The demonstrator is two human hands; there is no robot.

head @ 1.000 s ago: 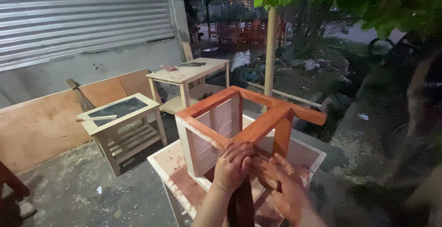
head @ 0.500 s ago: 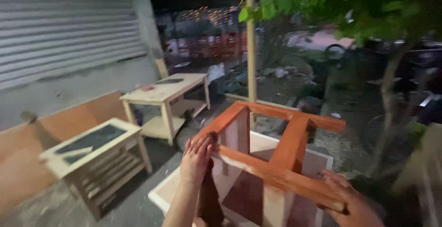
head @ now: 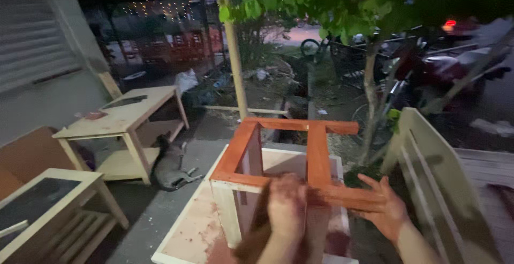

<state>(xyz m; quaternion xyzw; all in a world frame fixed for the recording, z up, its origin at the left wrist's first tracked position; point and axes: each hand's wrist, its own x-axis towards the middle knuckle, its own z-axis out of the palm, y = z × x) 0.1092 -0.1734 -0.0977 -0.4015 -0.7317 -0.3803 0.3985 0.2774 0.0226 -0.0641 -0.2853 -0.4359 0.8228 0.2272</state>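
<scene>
- An orange-painted wooden frame point(head: 300, 157) is stood on a pale board point(head: 193, 226), toward its far edge.
- The frame's near rail is touched by the left hand point(head: 286, 205); its grip cannot be told through blur.
- The rail's right end is met by the right hand point(head: 383, 205), fingers spread open.

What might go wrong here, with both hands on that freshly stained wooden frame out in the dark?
The orange frame perches on a pale table; it may tip or slide off. The left hand and right hand look reddened, so stain may smear or make the grip slippery. An animal lies close on the ground, within range of a falling piece.
</scene>
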